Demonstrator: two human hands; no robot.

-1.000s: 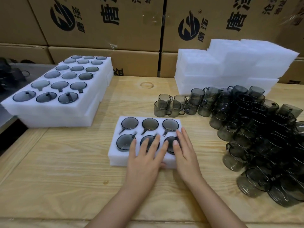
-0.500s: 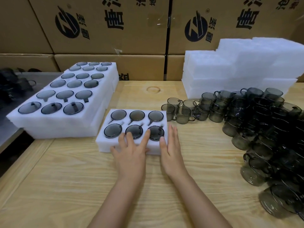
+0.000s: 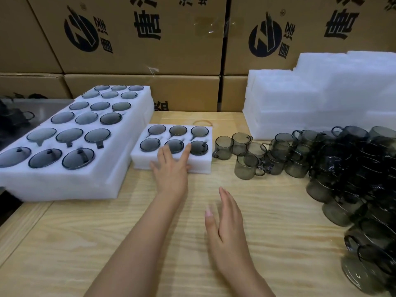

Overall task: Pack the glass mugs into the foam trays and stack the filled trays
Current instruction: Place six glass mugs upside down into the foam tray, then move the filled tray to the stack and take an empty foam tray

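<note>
One small foam tray [image 3: 141,162] holds six glass mugs [image 3: 150,144] and sits just past centre toward 11 o'clock, close beside the tray stack [image 3: 64,185] at 9 o'clock, whose top shows eighteen mugs. Loose mugs [image 3: 246,166] at 3 o'clock are too many to count. The left hand [image 3: 171,170] presses flat, fingers straight, on the tray's near edge. Half a second ago both hands pushed the tray; now it lies nearer the stack, and the right hand [image 3: 227,228] has drawn back toward 5 o'clock, open and holding nothing.
</note>
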